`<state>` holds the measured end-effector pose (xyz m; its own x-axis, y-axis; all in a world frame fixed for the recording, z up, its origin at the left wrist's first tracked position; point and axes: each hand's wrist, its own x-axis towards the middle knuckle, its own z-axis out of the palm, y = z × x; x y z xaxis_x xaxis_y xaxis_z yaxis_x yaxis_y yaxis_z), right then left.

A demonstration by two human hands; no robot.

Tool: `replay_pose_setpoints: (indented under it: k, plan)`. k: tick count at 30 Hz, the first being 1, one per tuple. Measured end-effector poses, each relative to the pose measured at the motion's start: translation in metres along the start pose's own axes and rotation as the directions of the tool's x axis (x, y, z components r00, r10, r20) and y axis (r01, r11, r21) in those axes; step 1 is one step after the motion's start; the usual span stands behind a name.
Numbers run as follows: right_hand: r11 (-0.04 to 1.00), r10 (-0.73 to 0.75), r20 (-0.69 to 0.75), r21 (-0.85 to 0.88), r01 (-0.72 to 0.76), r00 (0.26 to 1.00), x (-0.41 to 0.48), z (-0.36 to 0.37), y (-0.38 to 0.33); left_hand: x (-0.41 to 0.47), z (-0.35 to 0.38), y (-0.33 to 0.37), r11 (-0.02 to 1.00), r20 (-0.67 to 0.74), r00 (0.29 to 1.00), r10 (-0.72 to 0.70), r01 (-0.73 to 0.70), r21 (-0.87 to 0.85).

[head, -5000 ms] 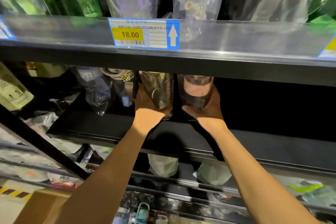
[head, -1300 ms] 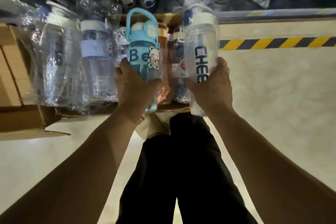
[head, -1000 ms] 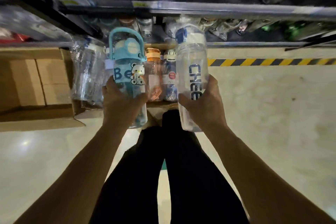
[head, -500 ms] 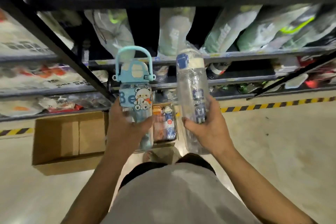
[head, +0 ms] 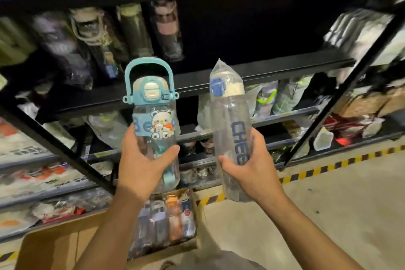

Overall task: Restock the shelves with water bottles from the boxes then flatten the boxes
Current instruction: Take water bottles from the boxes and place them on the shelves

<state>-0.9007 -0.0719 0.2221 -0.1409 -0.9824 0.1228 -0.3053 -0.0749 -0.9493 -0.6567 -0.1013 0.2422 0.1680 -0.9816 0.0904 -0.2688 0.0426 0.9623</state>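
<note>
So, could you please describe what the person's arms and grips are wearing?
Nothing visible: the left forearm and right forearm are bare to the frame's edge, without sleeves, watch or bracelet. The left grip and right grip show no gloves or rings.

Two bottles are being held up mid-frame: one bear bottle [head: 153, 120] in the left hand [head: 142, 166] and one clear wrapped bottle [head: 230, 120] in the right hand [head: 254, 173]. One cardboard box [head: 54, 245] is sitting at the bottom of the frame, showing about four packed bottles [head: 171, 219], and four or five blurred standing bottles [head: 166, 28] are lining the one dark shelf [head: 263, 68] at upper left.
</note>
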Motion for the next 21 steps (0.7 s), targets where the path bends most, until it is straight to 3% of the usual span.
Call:
replay_pose_setpoints:
  k: [9, 21]
  plan:
    - [0.997, -0.054, -0.045, 0.053, 0.056, 0.998, 0.037, -0.100, -0.003, -0.007, 0.098, 0.052, 0.993, -0.004, 0.999, 0.042, -0.043, -0.106]
    - [0.985, -0.117, -0.033, 0.123, 0.120, 0.993, 0.163, -0.094, 0.000, 0.122, 0.146, 0.062, 0.980, 0.026, 0.991, 0.133, -0.127, -0.152]
